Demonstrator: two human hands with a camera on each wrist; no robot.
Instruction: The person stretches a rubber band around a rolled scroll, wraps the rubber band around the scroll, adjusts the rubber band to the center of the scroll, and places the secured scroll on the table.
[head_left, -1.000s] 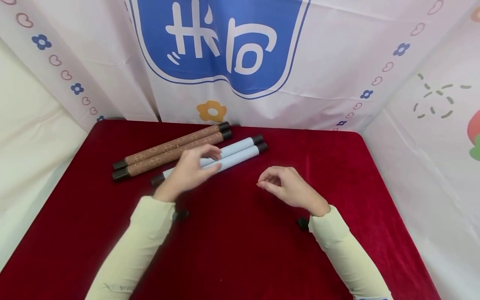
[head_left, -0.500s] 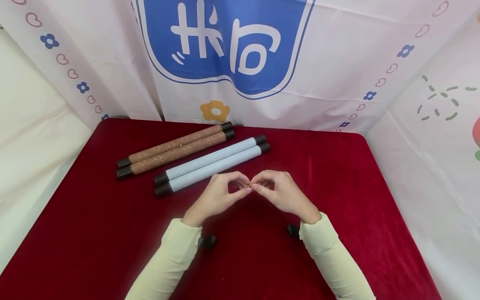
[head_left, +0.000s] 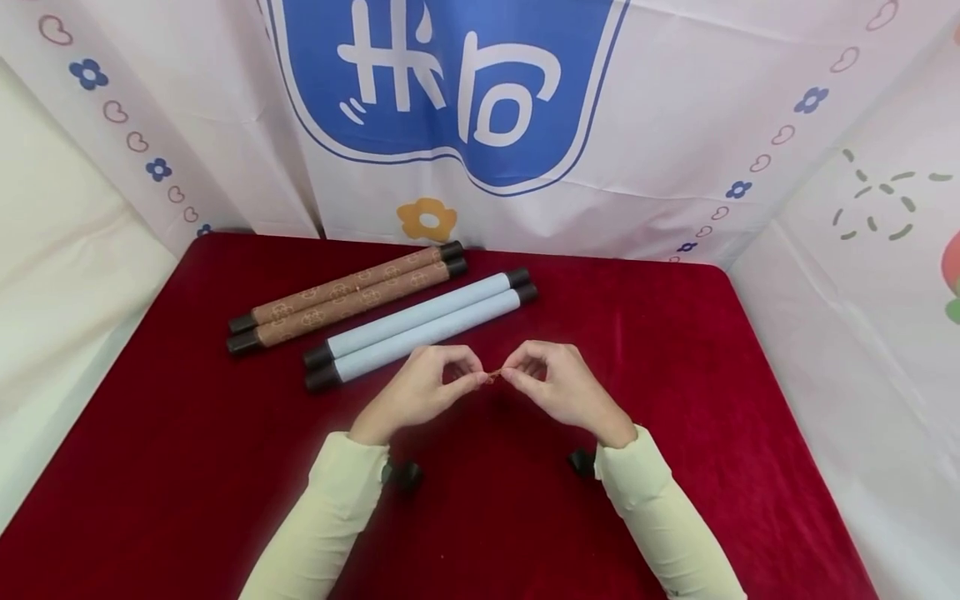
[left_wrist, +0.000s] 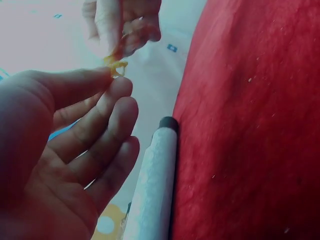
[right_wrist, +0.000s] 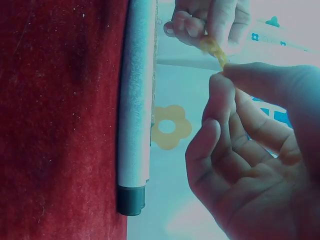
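Observation:
Between my two hands a thin yellow-orange rubber band, looped and twisted, is stretched just above the red cloth. My left hand pinches one end between thumb and forefinger. At the other end, the thumb and forefinger of my right hand pinch it too. In the right wrist view the band looks bunched near the left fingertips; in the left wrist view a small loop of the band shows at the left thumb tip. Just behind my left hand lies a pair of light-blue scrolls with black ends.
Farther back lies a pair of brown patterned scrolls, also black-ended, slanting roughly parallel to the blue ones. A red velvet cloth covers the table. White printed curtains enclose its back and sides.
My left hand came from over the blue scrolls to meet the right hand, and took hold of the band. Since then the fingertips have drawn slightly apart, the band showing between them.

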